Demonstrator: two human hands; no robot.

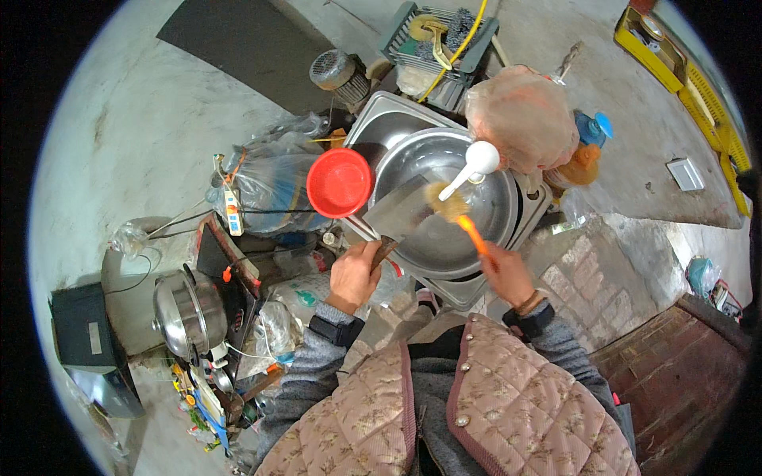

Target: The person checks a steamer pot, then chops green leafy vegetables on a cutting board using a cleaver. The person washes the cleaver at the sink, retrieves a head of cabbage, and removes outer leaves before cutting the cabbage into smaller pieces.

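Observation:
My left hand (353, 275) grips the dark handle of a cleaver (397, 209), whose broad metal blade lies over a large metal basin (425, 253). In my right hand (508, 275) is the orange handle of a scrub brush (447, 203); its blurred tan bristle head is at the far end of the blade, and whether they touch I cannot tell. A white faucet or spout (481, 159) juts over the brush head and partly hides it. The basin sits in a stainless steel sink (381, 110). Left of the basin is a red plastic dipper (339, 183).
Behind the sink stands a dish rack (400, 30) with brushes and scourers, crossed by a yellow hose (470, 38). A bulging plastic bag (519, 116) borders the basin at the right. At the left are a power strip (233, 213) and a lidded metal pot (184, 315).

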